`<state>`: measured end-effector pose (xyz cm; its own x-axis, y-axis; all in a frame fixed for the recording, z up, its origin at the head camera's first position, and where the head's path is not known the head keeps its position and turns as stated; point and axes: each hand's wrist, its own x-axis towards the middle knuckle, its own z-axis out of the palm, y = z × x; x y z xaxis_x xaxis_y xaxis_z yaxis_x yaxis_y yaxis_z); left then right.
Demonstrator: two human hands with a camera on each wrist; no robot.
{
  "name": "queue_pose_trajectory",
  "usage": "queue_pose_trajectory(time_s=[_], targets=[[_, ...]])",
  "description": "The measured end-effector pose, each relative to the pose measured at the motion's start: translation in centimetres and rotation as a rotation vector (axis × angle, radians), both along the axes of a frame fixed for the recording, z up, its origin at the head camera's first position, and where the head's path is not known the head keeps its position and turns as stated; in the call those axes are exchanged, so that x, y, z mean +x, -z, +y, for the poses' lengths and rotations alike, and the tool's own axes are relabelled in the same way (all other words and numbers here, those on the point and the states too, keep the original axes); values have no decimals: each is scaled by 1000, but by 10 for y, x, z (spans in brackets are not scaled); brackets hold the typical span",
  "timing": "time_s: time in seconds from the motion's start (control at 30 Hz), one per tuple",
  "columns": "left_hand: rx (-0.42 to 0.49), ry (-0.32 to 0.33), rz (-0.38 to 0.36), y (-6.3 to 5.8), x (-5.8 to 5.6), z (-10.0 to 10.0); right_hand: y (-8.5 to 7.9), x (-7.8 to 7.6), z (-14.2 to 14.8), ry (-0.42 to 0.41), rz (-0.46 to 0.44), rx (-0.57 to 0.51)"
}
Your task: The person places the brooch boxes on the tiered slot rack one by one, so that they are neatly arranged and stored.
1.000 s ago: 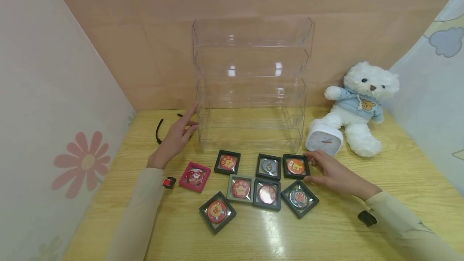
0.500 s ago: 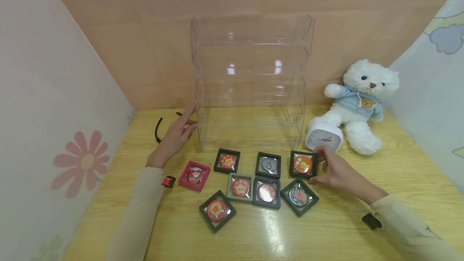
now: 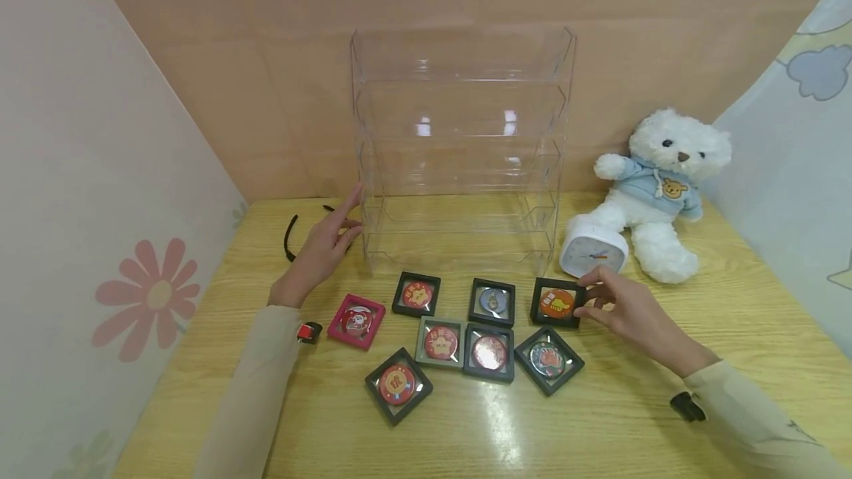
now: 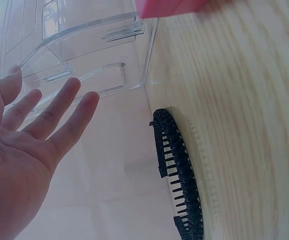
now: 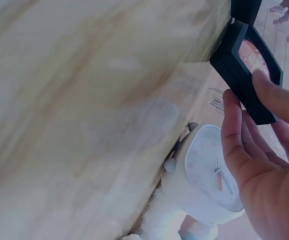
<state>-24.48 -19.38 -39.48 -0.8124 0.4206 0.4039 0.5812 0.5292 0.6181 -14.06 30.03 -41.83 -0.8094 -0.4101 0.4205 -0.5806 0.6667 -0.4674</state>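
My right hand (image 3: 626, 313) pinches a black square display frame (image 3: 541, 314) with an orange badge inside, between thumb and fingers. In the right wrist view that frame (image 5: 234, 67) stands tilted, and the thumb lies over its face. With fairly straight fingers, my left hand (image 3: 319, 248) reaches to the left side of a clear acrylic tiered rack (image 3: 459, 231). The left wrist view has the left palm (image 4: 22, 165) with spread fingers beside the rack's clear wall (image 4: 97, 80). Several other framed badges lie in front of the rack, among them a pink frame (image 3: 337, 330).
A white clock (image 3: 594, 251) stands just behind my right hand, against a white teddy bear (image 3: 665, 205) in a blue top. Beyond my left hand lies a black toothed hairband (image 4: 182, 167). Patterned panels flank the wooden table (image 3: 319, 420) on both sides.
My right hand has taken the orange-badge frame a little to the right, away from the blue-badge frame beside it, and tilted it up. The left hand has stayed at the rack.
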Motion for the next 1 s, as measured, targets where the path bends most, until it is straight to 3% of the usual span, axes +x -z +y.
queue_pose_trajectory(time_s=[0.43,0.63,1.0], targets=[[-4,1,8,0,-1,0,-10,1,-2,57,147,-2],[0,2,6,-1,-2,0,-27,-3,-12,31,257,-25],[1,-4,-10,1,0,-1,-48,-20,-45,-49,340,-65]])
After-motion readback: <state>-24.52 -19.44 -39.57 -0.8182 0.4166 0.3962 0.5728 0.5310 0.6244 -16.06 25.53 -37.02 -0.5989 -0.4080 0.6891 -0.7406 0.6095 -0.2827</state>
